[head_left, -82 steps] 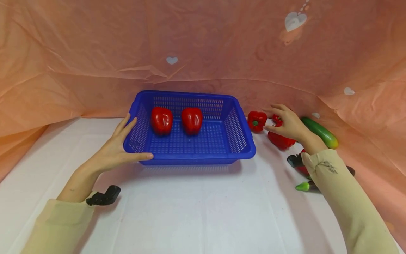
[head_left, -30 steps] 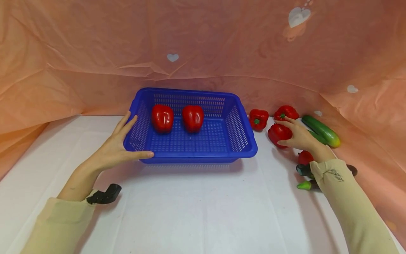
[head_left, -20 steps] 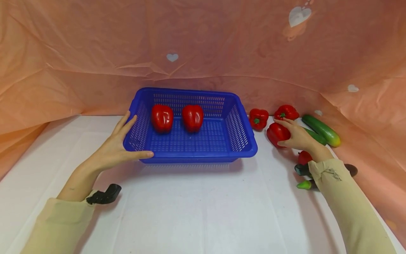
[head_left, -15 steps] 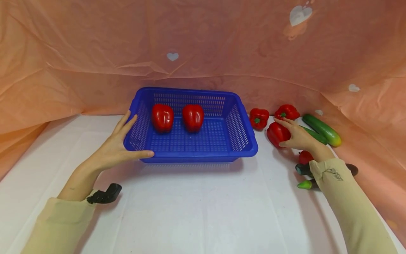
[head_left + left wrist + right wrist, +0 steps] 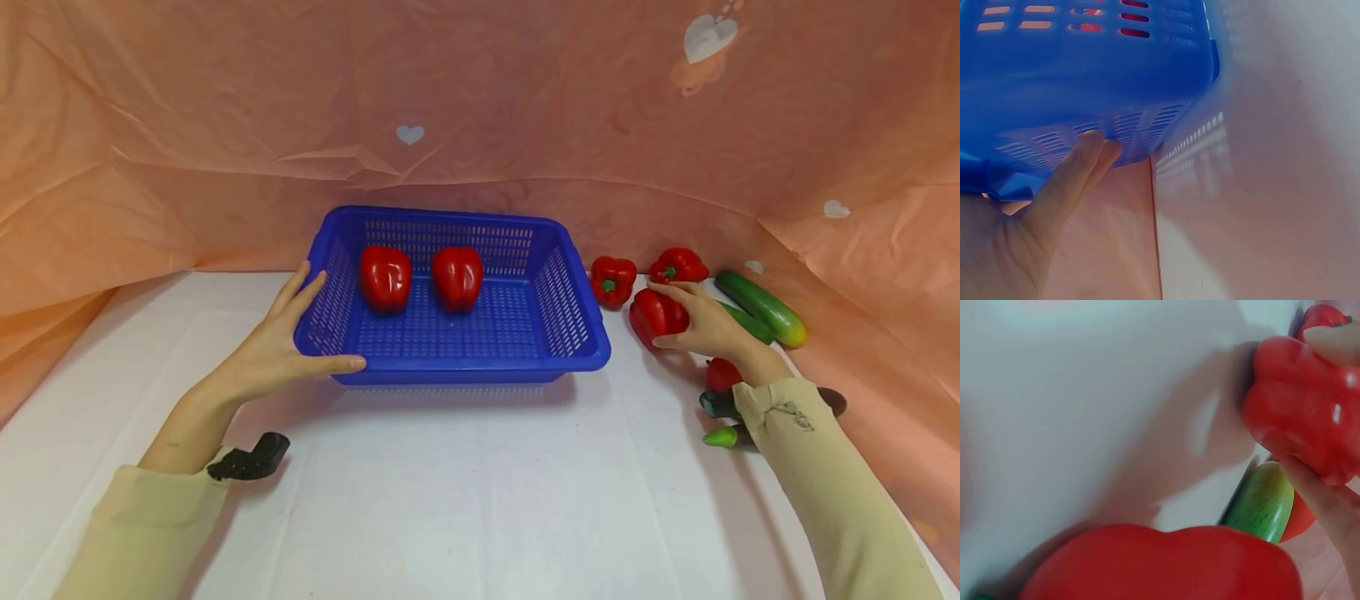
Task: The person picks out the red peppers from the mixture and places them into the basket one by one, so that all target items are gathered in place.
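Over there the nearer right hand (image 5: pixel 705 323) pinches a red bell pepper (image 5: pixel 651 317) between thumb and fingers, right of the blue basket (image 5: pixel 465 365) that the left hand (image 5: pixel 266 350) touches, fingers spread.

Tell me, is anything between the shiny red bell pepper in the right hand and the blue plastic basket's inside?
Yes. The blue plastic basket has a raised right wall in the way, and another shiny red bell pepper sits partly between, toward the back.

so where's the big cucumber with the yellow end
In the head view, the big cucumber lies at the right of the table, by the orange backdrop, just right of the rearmost red pepper and alongside a smaller green vegetable.
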{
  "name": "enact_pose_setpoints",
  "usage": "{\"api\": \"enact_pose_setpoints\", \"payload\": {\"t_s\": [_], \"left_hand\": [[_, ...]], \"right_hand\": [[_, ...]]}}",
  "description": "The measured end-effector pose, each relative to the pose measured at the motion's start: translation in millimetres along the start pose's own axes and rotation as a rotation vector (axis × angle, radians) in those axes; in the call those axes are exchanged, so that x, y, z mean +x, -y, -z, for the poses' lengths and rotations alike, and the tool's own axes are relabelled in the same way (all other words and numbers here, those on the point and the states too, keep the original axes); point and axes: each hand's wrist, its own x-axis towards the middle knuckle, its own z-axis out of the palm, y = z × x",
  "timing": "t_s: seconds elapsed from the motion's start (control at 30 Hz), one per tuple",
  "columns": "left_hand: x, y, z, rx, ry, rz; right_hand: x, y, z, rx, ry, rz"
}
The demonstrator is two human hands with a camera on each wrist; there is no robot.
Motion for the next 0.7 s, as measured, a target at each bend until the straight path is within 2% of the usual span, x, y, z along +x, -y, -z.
{"api": "enact_pose_setpoints", "payload": {"t_s": [0.2, 0.5, 0.7], "left_hand": [[-0.4, -0.4, 0.3, -0.009, 0.003, 0.0], [-0.6, -1.2, 0.5, -0.007, 0.002, -0.004], [-0.3, -1.5, 0.4, -0.009, 0.002, -0.001]], "right_hand": [[-1.3, 0, 0, 0.0, -0.066, 0.019], [-0.9, 5, 7, -0.038, -0.242, 0.101], [0.4, 9, 13, -0.037, -0.307, 0.137]]}}
